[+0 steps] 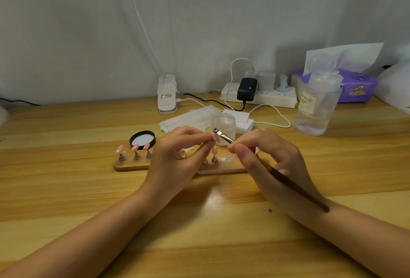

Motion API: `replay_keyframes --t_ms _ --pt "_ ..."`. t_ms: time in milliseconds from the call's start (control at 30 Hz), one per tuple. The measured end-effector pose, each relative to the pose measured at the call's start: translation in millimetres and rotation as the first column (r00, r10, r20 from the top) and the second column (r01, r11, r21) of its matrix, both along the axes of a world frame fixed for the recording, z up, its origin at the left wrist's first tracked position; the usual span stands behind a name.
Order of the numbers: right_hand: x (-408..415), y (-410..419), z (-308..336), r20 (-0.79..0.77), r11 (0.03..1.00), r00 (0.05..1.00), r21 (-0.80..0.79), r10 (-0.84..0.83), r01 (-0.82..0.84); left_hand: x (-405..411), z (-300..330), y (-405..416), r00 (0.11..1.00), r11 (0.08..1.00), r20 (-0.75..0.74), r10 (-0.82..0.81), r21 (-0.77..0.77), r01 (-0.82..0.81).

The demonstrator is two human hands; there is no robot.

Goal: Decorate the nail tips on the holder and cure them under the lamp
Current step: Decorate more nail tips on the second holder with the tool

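A wooden holder [131,165] lies across the table with pink nail tips on small metal stands; three tips [134,148] show at its left end and one stand [214,155] near the middle. My left hand [177,158] pinches a single pink nail tip [215,137] lifted above the holder. My right hand [266,158] grips a brown nail brush [288,182], whose metal ferrule and bristles [218,133] touch the held tip. Both hands cover the holder's middle.
Behind the hands stand an open clear jar [224,126], its black lid [142,138], white wipes [188,119] and a white lamp base [167,94]. A power strip [266,98], a clear liquid bottle [316,102] and a purple tissue box [355,88] line the back right.
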State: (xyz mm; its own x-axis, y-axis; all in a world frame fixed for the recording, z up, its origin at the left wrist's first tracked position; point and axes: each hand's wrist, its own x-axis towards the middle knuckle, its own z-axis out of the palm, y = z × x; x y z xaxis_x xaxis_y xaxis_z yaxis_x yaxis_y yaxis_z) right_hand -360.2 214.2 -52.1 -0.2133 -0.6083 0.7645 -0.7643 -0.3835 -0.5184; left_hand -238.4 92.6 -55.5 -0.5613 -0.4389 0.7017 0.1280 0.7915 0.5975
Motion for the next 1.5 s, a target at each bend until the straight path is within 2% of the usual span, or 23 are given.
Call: replay_keyframes --t_ms 200,433,600,800,900,1067,1267,1500 --pt "-1.9 1.8 -4.6 0.125 0.998 0.991 -0.036 -0.042 0.047 0.4 0.8 1.3 1.000 0.999 0.016 0.012 0.037 -0.012" --pt "-0.8 -1.8 -2.8 0.046 1.000 0.999 -0.002 0.002 -0.002 0.4 2.2 3.1 0.999 0.999 0.031 0.023 0.030 -0.024" --pt "-2.2 2.3 -7.3 0.159 0.999 0.987 -0.023 -0.021 0.025 1.1 1.6 3.6 0.999 0.999 0.022 0.030 0.014 -0.031" --pt "-1.3 -1.9 -5.0 0.037 1.000 0.999 -0.028 -0.012 0.013 0.7 2.2 4.2 0.999 1.000 0.014 0.031 0.002 -0.031" --pt "-3.2 -1.6 -7.1 0.048 1.000 0.999 -0.029 -0.008 0.009 1.0 1.8 3.7 1.000 0.999 0.013 0.024 0.025 -0.025" --pt "-4.1 1.0 -9.0 0.172 0.998 0.984 -0.026 -0.051 0.056 0.3 0.4 2.0 1.000 0.999 0.009 0.023 0.032 -0.024" --pt "-2.5 -2.4 -7.3 0.050 0.999 0.998 -0.007 -0.031 0.032 0.3 -0.8 -0.1 1.000 1.000 0.004 0.003 0.001 -0.003" --pt "-2.4 3.2 -7.1 0.202 0.999 0.979 -0.002 -0.034 0.035 -0.2 -2.7 -1.6 1.000 1.000 -0.006 0.004 -0.008 -0.004"
